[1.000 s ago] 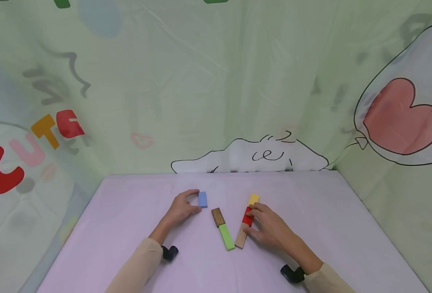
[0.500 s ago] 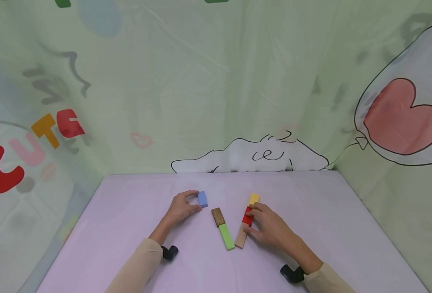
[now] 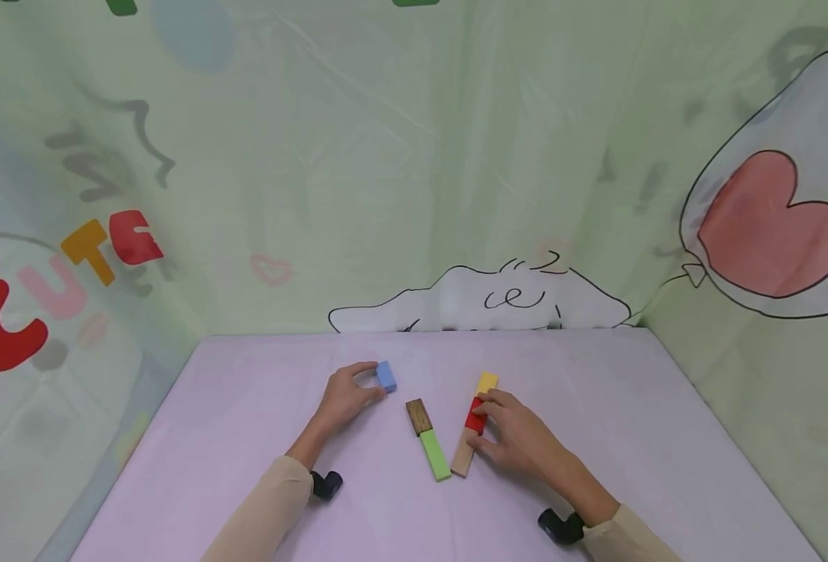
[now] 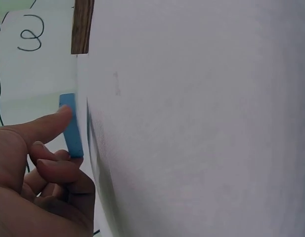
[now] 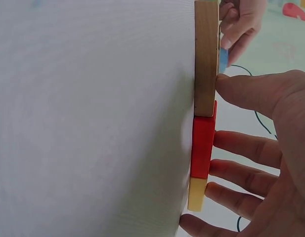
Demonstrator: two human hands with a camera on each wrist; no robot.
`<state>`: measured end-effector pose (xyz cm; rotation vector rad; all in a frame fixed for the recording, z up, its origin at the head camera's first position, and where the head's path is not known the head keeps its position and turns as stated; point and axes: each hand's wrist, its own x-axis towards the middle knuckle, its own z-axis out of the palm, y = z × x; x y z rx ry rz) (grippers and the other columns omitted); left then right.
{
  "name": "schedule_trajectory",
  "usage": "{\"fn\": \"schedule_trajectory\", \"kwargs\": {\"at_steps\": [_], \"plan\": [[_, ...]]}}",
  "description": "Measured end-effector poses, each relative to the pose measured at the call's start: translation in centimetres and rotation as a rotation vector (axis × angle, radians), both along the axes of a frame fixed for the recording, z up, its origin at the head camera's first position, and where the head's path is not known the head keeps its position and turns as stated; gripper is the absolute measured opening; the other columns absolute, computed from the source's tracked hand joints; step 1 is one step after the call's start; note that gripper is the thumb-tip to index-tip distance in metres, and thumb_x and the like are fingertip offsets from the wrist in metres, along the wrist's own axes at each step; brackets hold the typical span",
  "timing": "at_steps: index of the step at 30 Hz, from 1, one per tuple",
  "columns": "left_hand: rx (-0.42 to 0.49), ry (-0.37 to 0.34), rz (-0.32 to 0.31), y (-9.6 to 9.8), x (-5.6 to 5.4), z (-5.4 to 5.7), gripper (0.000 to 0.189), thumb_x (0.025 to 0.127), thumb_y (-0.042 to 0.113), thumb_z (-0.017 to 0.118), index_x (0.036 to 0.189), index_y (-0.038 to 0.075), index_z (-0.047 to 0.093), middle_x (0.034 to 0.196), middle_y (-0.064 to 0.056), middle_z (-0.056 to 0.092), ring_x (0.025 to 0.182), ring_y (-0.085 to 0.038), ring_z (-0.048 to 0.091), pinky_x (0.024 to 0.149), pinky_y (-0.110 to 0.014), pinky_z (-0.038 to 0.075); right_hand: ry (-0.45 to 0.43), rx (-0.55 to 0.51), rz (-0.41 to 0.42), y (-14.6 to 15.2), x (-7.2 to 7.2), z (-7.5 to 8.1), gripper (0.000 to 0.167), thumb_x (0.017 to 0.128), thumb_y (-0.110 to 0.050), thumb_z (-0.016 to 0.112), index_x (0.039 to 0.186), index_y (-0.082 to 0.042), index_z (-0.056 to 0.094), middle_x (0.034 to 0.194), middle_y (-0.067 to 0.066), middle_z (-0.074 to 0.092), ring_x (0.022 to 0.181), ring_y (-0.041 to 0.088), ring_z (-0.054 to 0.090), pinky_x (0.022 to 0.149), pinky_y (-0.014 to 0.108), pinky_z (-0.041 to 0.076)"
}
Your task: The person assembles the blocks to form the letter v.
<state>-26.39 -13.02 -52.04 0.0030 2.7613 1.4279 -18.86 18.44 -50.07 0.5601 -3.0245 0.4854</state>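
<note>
My left hand (image 3: 346, 398) pinches a blue block (image 3: 386, 376) between thumb and fingers at the far left of the group, and the block is slightly tilted. In the left wrist view the thumb presses one end of the blue block (image 4: 71, 131) and the fingers curl at the other. My right hand (image 3: 522, 437) rests against a slanting row made of a yellow block (image 3: 487, 382), a red block (image 3: 475, 415) and a light wooden block (image 3: 463, 454). Its fairly straight fingers touch the red and yellow blocks, its thumb the light wooden block (image 5: 205, 59).
Between the hands lies a second slanting row, a dark wooden block (image 3: 418, 417) end to end with a green block (image 3: 435, 455). Its near end comes close to the right row's near end. A pale cloth covers the table (image 3: 259, 406), and printed curtains (image 3: 357, 156) stand behind.
The left hand has moved the blue block slightly away and to the left, turning it a little. The right hand and the other blocks stay where they were.
</note>
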Motion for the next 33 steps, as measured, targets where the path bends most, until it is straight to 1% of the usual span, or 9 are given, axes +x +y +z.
{"fn": "schedule_trajectory", "kwargs": {"at_steps": [3, 7, 13, 21, 33], "plan": [[0.028, -0.014, -0.002, 0.3, 0.0, 0.2, 0.057, 0.086, 0.019, 0.086, 0.14, 0.011, 0.069, 0.153, -0.016, 0.062, 0.151, -0.043, 0.048, 0.124, -0.06, 0.038, 0.002, -0.003, 0.006, 0.0, 0.0, 0.0, 0.053, 0.089, -0.038, 0.084, 0.127, -0.003, 0.072, 0.143, 0.018, 0.065, 0.138, 0.037, 0.059, 0.111, 0.052, 0.054], [0.057, -0.017, -0.014, 0.7, 0.3, 0.4, 0.057, 0.086, 0.021, 0.087, 0.139, 0.011, 0.07, 0.152, -0.016, 0.063, 0.151, -0.043, 0.048, 0.124, -0.06, 0.038, -0.002, -0.001, 0.006, 0.0, 0.0, -0.1, 0.054, 0.089, -0.039, 0.084, 0.128, -0.003, 0.072, 0.144, 0.018, 0.065, 0.138, 0.037, 0.059, 0.111, 0.052, 0.054], [0.064, -0.001, -0.027, 1.7, 0.7, 0.8, 0.057, 0.086, 0.022, 0.088, 0.139, 0.012, 0.07, 0.152, -0.015, 0.063, 0.15, -0.042, 0.049, 0.124, -0.06, 0.039, -0.013, 0.002, -0.008, 0.0, 0.0, -0.2, 0.054, 0.089, -0.039, 0.084, 0.128, -0.004, 0.072, 0.145, 0.018, 0.064, 0.139, 0.037, 0.058, 0.111, 0.052, 0.054], [0.08, -0.01, -0.042, 2.6, 1.2, 0.9, 0.056, 0.087, 0.021, 0.087, 0.14, 0.013, 0.069, 0.152, -0.014, 0.063, 0.151, -0.041, 0.049, 0.123, -0.058, 0.04, -0.005, -0.009, -0.009, 0.0, 0.0, -0.1, 0.052, 0.089, -0.038, 0.084, 0.127, -0.004, 0.073, 0.144, 0.018, 0.065, 0.139, 0.037, 0.059, 0.111, 0.052, 0.054], [0.087, -0.023, -0.06, 3.1, 1.1, 1.2, 0.055, 0.087, 0.024, 0.087, 0.139, 0.014, 0.07, 0.152, -0.013, 0.064, 0.151, -0.04, 0.049, 0.123, -0.058, 0.041, -0.002, -0.011, -0.005, 0.0, 0.0, 0.0, 0.052, 0.089, -0.038, 0.084, 0.126, -0.004, 0.073, 0.144, 0.018, 0.065, 0.138, 0.037, 0.059, 0.112, 0.052, 0.054]]}}
